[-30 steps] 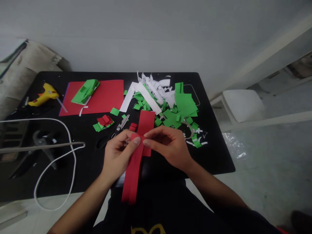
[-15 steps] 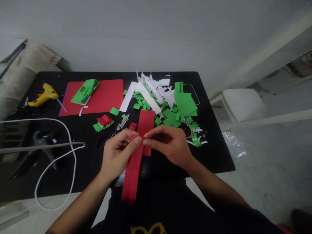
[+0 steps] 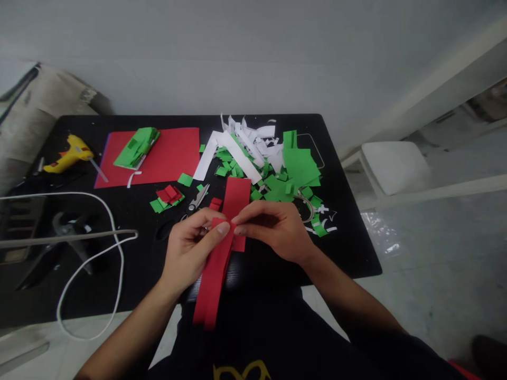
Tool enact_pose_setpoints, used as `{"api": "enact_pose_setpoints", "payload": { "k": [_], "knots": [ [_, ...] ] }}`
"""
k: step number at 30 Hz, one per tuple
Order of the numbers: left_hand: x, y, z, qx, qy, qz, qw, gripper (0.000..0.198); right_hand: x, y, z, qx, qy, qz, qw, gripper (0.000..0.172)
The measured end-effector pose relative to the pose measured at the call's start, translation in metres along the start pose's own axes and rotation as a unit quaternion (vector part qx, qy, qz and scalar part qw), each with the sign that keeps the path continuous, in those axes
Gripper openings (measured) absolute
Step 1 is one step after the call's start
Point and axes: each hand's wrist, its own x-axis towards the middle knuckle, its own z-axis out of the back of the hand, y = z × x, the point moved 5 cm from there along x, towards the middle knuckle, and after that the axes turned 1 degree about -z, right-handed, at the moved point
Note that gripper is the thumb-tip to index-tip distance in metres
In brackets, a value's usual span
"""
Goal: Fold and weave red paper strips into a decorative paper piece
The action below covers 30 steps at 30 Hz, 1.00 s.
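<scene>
My left hand (image 3: 190,248) and my right hand (image 3: 273,229) pinch the top end of long red paper strips (image 3: 214,279) between thumbs and fingers, above the near edge of a black table (image 3: 348,248). The strips hang down toward my lap. Just behind my fingers a wider red paper strip (image 3: 236,195) lies flat on the table. Scissors (image 3: 196,202) rest left of it, close to my left hand.
A heap of green and white paper scraps (image 3: 273,163) fills the table's middle. A red sheet (image 3: 170,155) with folded green paper (image 3: 137,148) lies at the back left, beside a yellow glue gun (image 3: 69,153). A white cord (image 3: 99,253) loops at left. A white stool (image 3: 394,169) stands right.
My hands and the red strips stay nearly where they were; my right fingers have closed in a little tighter on the strip ends.
</scene>
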Motion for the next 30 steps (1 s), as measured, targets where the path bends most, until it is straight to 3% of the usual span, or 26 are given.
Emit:
{"api": "enact_pose_setpoints", "payload": {
  "k": [30],
  "knots": [
    [0.0033, -0.0005, -0.0030, 0.030, -0.010, -0.022, 0.999, 0.021, 0.0011, -0.0041, 0.0040, -0.009, -0.019, -0.007, 1.000, 0.015]
  ]
}}
